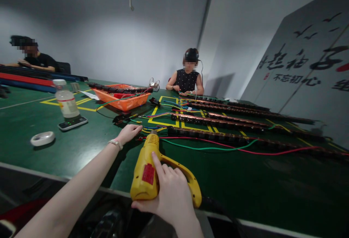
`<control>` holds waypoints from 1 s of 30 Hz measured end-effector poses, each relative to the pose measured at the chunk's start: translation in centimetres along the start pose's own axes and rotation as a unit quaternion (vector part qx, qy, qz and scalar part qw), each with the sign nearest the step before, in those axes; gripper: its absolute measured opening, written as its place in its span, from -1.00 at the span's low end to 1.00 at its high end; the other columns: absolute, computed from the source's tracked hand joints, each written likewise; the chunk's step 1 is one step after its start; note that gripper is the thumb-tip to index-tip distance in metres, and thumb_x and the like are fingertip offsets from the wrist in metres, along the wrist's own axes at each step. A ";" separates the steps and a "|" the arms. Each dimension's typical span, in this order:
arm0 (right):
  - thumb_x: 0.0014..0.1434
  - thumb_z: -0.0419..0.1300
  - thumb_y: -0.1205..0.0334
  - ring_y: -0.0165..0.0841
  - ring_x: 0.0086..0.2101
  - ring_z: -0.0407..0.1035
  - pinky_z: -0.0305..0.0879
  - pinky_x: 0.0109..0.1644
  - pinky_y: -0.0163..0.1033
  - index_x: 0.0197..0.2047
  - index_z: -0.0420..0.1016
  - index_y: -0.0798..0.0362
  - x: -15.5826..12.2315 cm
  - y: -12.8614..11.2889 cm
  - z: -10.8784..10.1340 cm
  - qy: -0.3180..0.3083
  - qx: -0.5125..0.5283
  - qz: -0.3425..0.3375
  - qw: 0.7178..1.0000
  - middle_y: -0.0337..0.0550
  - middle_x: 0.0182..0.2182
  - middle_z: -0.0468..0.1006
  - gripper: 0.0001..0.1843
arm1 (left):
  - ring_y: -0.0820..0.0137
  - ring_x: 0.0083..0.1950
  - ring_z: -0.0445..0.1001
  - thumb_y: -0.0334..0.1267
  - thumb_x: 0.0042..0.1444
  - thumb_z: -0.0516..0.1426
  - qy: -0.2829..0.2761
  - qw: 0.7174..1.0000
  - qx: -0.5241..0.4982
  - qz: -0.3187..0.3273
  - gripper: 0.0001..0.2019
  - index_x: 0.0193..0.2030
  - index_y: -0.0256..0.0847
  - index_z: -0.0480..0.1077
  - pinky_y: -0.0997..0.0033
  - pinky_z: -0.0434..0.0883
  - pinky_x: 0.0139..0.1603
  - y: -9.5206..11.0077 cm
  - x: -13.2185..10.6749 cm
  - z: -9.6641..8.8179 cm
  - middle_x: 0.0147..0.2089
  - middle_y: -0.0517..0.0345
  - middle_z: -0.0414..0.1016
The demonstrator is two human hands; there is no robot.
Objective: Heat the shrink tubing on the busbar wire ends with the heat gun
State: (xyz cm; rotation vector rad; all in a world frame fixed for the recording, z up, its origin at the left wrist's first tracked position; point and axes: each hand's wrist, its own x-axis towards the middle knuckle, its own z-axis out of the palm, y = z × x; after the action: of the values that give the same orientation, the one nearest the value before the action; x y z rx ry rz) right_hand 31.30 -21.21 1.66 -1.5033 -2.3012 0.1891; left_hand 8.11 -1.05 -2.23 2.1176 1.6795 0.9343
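Note:
My right hand (169, 194) is wrapped round the handle of a yellow heat gun (145, 167) with a red label, its nozzle pointing away toward the wires. My left hand (129, 132) reaches forward over the green table (81, 147), fingers together and lying near the ends of coloured wires (152, 127); whether it pinches one is unclear. A bracelet sits on that wrist. In front of the gun lies a long dark power strip (207, 135) with red and green wires (218, 146) trailing to the right.
More long strips (231, 120) lie in rows at the right. An orange tray (122, 98) of parts, a plastic bottle (67, 101) on a small scale, and a tape roll (42, 138) stand at left. One person sits opposite, another at far left.

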 end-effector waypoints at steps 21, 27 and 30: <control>-0.13 0.12 -0.47 -0.18 -0.31 0.35 0.20 -0.17 -0.08 0.36 -0.16 0.05 -0.8 4.7 0.1 0.128 -0.126 -0.004 0.984 -0.12 -0.31 0.44 0.18 | 0.34 -0.25 0.46 -0.05 0.04 0.08 0.058 0.993 -0.095 0.031 -0.63 -0.08 -0.24 0.32 0.33 0.42 -0.20 -1.3 1.3 1.8 -0.19 0.04 0.49; -0.14 0.12 -0.46 -0.17 -0.32 0.34 0.19 -0.18 -0.08 0.36 -0.14 0.11 -0.4 3.3 0.2 0.135 -0.143 0.005 0.980 -0.08 -0.31 0.44 0.20 | 0.27 -0.16 0.49 -0.04 0.00 0.06 0.034 0.992 -0.117 -0.007 -0.65 -0.22 -0.28 0.44 0.30 0.39 -0.07 -1.2 1.9 1.9 -0.15 -0.03 0.54; -0.17 0.14 -0.46 -0.17 -0.32 0.33 0.19 -0.17 -0.07 0.36 -0.11 0.13 -0.1 2.2 0.4 0.121 -0.146 0.015 0.982 -0.04 -0.29 0.43 0.22 | 0.28 -0.23 0.48 0.00 0.03 0.04 0.050 0.994 -0.093 0.014 -0.63 -0.28 -0.27 0.47 0.33 0.38 -0.17 -0.9 1.6 1.6 -0.23 0.00 0.55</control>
State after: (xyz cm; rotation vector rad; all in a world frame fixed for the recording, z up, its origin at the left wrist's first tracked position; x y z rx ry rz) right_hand 33.07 -20.36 0.61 -1.5984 -2.1783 -0.3211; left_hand 8.60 1.02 -3.42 2.0058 1.5457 1.1742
